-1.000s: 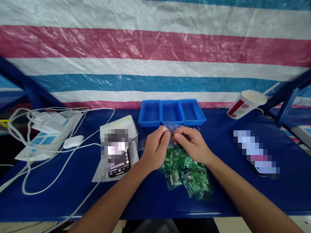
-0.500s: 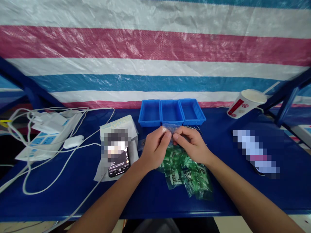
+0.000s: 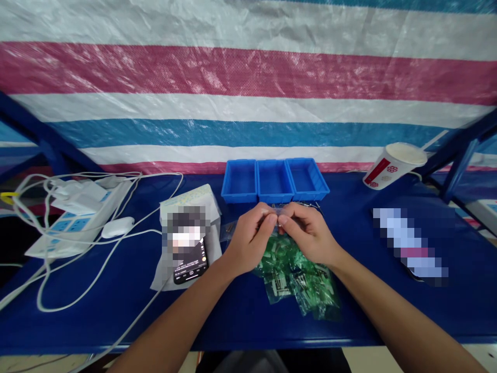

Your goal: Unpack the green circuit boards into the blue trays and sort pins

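Note:
A small clear plastic bag (image 3: pixel 278 211) is pinched between both hands, its contents mostly hidden by the fingers. My left hand (image 3: pixel 254 235) is closed on its left side, and my right hand (image 3: pixel 309 231) is closed on its right side, with the thumbs almost touching. Below and between the hands lies a pile of clear packets (image 3: pixel 314 287) with green pieces and small metal parts inside. Some thin metal parts (image 3: pixel 316 206) lie behind my right hand. Another clear packet (image 3: pixel 229 229) rests just left of my left hand.
Three blue bins (image 3: pixel 275 178) stand side by side behind the hands. A phone (image 3: pixel 191 264) leans on a tissue box (image 3: pixel 188 199) at left, near white cables and a power strip (image 3: pixel 62 233). At right are a paper cup (image 3: pixel 392 168) and a blurred-out object (image 3: pixel 411 246).
My left hand has shifted slightly right, so the thumbs are closer together. Less of the clear bag shows above the fingers.

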The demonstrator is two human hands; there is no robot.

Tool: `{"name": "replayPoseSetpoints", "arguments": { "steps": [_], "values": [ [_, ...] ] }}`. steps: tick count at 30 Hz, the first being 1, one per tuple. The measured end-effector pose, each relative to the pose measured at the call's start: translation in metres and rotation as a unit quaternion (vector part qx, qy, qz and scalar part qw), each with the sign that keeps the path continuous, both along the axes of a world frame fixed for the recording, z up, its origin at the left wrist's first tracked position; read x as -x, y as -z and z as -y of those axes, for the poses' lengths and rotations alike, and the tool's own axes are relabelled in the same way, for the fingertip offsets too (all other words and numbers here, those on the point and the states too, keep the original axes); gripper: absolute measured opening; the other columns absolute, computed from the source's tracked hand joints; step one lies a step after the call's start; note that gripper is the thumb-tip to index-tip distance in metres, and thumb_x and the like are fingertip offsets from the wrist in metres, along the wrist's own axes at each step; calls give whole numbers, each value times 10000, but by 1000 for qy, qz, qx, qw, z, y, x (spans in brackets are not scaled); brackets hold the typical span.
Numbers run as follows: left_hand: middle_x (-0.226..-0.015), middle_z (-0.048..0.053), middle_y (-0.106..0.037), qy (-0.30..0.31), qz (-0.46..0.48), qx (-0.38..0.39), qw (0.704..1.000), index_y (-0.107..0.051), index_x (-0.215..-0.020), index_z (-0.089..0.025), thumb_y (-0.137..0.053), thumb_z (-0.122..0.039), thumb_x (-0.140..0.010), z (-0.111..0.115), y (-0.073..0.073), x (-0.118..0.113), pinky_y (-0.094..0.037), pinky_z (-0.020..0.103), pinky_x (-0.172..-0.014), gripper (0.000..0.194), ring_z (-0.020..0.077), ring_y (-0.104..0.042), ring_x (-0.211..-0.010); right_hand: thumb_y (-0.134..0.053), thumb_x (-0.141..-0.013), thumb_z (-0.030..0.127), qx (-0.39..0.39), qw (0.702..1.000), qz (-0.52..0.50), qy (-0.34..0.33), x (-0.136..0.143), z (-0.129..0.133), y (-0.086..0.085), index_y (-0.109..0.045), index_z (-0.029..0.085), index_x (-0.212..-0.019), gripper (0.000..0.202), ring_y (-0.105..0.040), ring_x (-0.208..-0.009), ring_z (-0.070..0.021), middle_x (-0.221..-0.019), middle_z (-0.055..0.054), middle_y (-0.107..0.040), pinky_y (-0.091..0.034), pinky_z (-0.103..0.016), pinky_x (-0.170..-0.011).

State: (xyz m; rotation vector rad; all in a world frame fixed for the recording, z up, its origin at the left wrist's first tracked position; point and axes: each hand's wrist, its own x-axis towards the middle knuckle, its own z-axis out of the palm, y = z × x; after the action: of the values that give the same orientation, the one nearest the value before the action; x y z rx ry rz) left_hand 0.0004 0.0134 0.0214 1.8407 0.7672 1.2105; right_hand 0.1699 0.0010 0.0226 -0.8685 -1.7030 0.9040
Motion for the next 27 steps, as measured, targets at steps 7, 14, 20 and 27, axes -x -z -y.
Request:
{"name": "replayPoseSetpoints", "arguments": {
  "steps": [7, 14, 20, 27],
  "values": [
    [-784, 3, -588, 1, 2, -10, 1000, -561, -814, -194, -466, -281, -1021, 1, 0, 1, -435, 267, -653, 244, 116, -517, -677, -555, -991, 317, -16, 1000, 14, 15, 0, 2, -3, -577, 206, -747, 268, -507, -597, -113, -647, 20, -562, -408, -267, -574],
    [-772, -12, -617, -31, -26, -18, 999, -630, -941, -194, -494, -315, -1027, -3, 5, 4, -417, 254, -614, 201, 109, -531, -651, -596, -965, 370, 8, 999, -22, 46, 2, 0, 1, -596, 199, -723, 296, -476, -561, -108, -612, 27, -549, -395, -258, -554],
    [-817, -5, -636, -80, -38, -108, 990, -640, -967, -206, -530, -254, -1011, -7, 5, 7, -434, 249, -622, 128, 112, -568, -691, -488, -991, 537, 60, 994, -53, 75, -3, -3, -9, -589, 193, -598, 532, -519, -559, -120, -566, 0, -568, -405, -273, -579],
    [-915, 15, -637, -75, -31, -207, 975, -632, -1058, -218, -534, -100, -970, -6, 3, 5, -477, 249, -656, 177, 115, -591, -759, -593, -939, 534, 217, 971, -94, -33, -7, -8, -12, -580, 188, -546, 525, -393, -468, -86, -509, 26, -517, -283, -265, -478]
  ]
}}
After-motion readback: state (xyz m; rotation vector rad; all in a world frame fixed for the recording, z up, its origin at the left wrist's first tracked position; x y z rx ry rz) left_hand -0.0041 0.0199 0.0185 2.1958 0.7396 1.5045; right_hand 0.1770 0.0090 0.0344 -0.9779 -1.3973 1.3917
